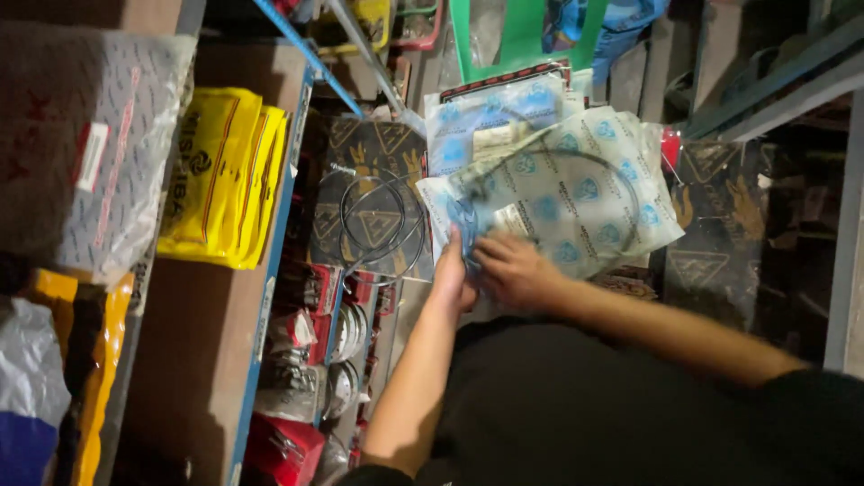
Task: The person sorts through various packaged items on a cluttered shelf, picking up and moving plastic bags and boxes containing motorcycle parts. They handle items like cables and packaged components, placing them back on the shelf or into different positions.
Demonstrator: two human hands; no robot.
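Note:
A flat clear plastic packet with blue round marks and a coiled cable inside lies tilted in the middle of the view. My left hand grips its lower left corner. My right hand rests on the packet's lower edge with fingers bent over it. More packets of the same kind lie stacked behind it. To the left, a dark packet with gold marks holds another coiled cable.
Yellow packages sit on a brown shelf with a blue edge at left. A grey wrapped bundle fills the top left. Small boxed parts crowd the lower shelf. Dark packets lie at right.

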